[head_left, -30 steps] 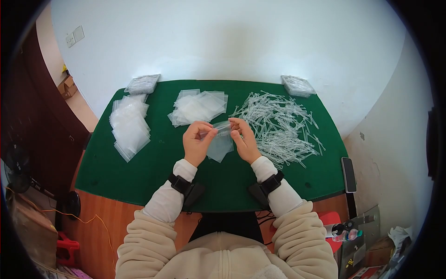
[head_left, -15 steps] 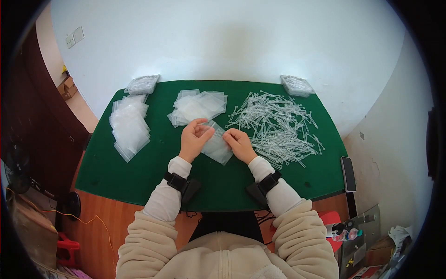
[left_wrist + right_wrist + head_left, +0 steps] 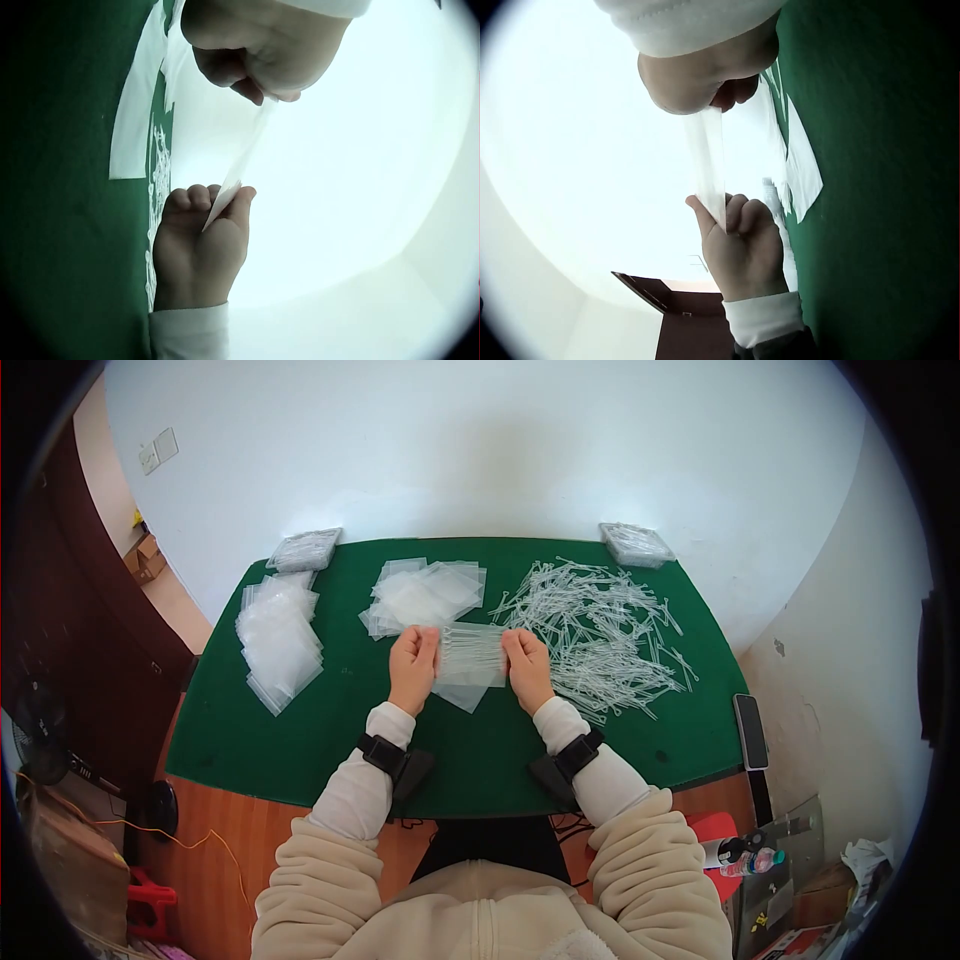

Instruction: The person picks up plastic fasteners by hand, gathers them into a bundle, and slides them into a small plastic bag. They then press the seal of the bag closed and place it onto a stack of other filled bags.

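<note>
Works above the green table (image 3: 480, 770), beside the heap of loose clear sticks (image 3: 615, 675). With left hand (image 3: 411, 670) and right hand (image 3: 530, 670), pinches opposite ends of the filled bag (image 3: 473, 651) in curled fingers. Probably evens the contents; next calls for a level, gentle pull.

I saw a clear, flat bag (image 3: 473, 650) of thin, see-through sticks (image 3: 476, 643), held taut above the green desk (image 3: 480, 760).

No text, brand, number or sign can be read in any view. Label (image 3: 739, 867) on the bottle (image 3: 760, 860) is seen, print too small to be read.
</note>
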Available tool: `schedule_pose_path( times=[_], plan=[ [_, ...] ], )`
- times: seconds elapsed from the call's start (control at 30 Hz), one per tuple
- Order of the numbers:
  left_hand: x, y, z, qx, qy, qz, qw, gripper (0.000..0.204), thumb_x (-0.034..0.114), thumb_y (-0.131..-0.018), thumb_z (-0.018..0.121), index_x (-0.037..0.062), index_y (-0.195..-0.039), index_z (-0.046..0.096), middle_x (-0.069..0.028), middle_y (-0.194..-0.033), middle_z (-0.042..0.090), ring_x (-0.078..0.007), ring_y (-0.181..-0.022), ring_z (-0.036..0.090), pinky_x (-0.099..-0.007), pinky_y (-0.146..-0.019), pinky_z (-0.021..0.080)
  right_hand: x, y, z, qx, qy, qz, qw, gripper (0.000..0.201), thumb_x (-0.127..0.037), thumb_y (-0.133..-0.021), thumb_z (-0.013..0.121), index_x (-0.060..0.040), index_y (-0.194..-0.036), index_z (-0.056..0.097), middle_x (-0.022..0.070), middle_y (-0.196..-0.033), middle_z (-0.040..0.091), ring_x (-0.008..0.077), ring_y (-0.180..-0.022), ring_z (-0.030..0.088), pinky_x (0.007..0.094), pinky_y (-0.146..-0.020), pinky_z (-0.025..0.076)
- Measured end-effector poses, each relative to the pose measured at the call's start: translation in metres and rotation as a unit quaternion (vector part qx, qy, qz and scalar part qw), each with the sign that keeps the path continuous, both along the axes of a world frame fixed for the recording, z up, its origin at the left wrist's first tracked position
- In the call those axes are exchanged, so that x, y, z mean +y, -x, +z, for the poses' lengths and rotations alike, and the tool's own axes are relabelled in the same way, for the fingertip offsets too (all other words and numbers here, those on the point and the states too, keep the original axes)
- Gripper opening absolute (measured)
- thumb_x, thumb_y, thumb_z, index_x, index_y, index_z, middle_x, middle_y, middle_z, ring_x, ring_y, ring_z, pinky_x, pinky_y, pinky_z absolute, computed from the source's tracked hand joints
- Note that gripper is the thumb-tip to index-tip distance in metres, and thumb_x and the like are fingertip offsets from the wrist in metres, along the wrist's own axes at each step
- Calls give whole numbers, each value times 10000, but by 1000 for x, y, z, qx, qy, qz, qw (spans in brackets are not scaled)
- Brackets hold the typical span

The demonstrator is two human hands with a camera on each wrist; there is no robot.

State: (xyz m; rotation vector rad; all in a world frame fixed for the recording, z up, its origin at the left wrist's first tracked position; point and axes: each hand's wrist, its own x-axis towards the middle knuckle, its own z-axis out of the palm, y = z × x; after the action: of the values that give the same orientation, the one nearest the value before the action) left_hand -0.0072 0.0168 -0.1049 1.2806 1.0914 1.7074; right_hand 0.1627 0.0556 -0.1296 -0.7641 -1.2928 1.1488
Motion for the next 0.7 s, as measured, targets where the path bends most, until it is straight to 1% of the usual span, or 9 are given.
schedule_pose_path(
  times=[0.03, 0.13, 0.27, 0.43, 0.53, 0.57, 0.63, 0.67, 0.7],
  plan=[
    [-1, -2, -1, 0, 0, 0, 1000, 251, 230, -914, 490, 67, -723, 476, 44, -548, 418, -32, -442, 348, -192, -417, 278, 3, 0, -4, 0, 0, 0, 1000, 234, -210, -910, 485, -44, -751, 522, -44, -586, 440, 42, -485, 391, 193, -457, 320],
    [-2, -8, -5, -44, 41, -55, 997, 291, 256, -934, 445, 81, -701, 449, 42, -536, 396, -36, -433, 342, -193, -408, 271, 9, 2, -11, 1, -34, -57, 998, 258, -233, -927, 450, -58, -743, 492, -45, -568, 411, 44, -446, 364, 197, -414, 299],
    [-3, -12, -4, -54, 42, -59, 996, 307, 261, -943, 421, 87, -691, 441, 47, -530, 386, -35, -429, 334, -194, -403, 267, 0, 3, -3, 35, -8, -44, 998, 253, -244, -931, 441, -68, -755, 484, -43, -565, 405, 45, -413, 333, 204, -379, 274],
    [-2, -5, -2, -65, 9, -7, 998, 314, 264, -943, 420, 86, -684, 439, 45, -535, 393, -36, -429, 335, -195, -400, 266, 12, -4, -14, -10, -30, -91, 995, 255, -252, -934, 433, -74, -757, 476, -42, -552, 393, 46, -387, 320, 206, -362, 266],
    [0, -1, -2, -97, -5, -15, 995, 229, 223, -927, 462, 68, -759, 472, 38, -555, 423, -37, -443, 356, -191, -409, 281, 11, -8, -10, 20, 10, -57, 998, 214, -224, -921, 456, -64, -780, 473, -28, -602, 440, 56, -450, 397, 195, -425, 335],
    [1, -1, -3, -97, -6, -14, 995, 229, 223, -927, 462, 68, -759, 472, 38, -555, 423, -37, -443, 356, -191, -409, 281, 10, -7, -10, 20, 10, -56, 998, 214, -224, -921, 456, -64, -780, 473, -28, -602, 440, 56, -450, 397, 195, -425, 335],
    [-1, -5, -2, -112, 1, -13, 994, 141, 182, -907, 497, 43, -884, 497, 17, -596, 482, -50, -475, 421, -191, -436, 332, 2, -2, -5, -37, -89, -70, 993, 160, -194, -868, 525, -37, -839, 517, 3, -657, 509, 95, -564, 484, 226, -538, 392],
    [-3, -8, 0, -119, 5, -13, 993, 140, 162, -897, 515, 30, -946, 509, 7, -617, 512, -56, -490, 454, -191, -450, 357, -2, 0, 1, -65, -137, -77, 985, 159, -179, -841, 560, -24, -868, 538, 19, -684, 543, 114, -621, 527, 241, -594, 420],
    [-6, -10, 4, -119, 5, -13, 993, 140, 162, -897, 515, 30, -946, 509, 7, -617, 512, -56, -490, 454, -191, -450, 357, -8, 1, 8, -65, -138, -77, 985, 159, -179, -841, 560, -24, -868, 538, 19, -684, 543, 114, -621, 527, 241, -594, 420]
  ],
)
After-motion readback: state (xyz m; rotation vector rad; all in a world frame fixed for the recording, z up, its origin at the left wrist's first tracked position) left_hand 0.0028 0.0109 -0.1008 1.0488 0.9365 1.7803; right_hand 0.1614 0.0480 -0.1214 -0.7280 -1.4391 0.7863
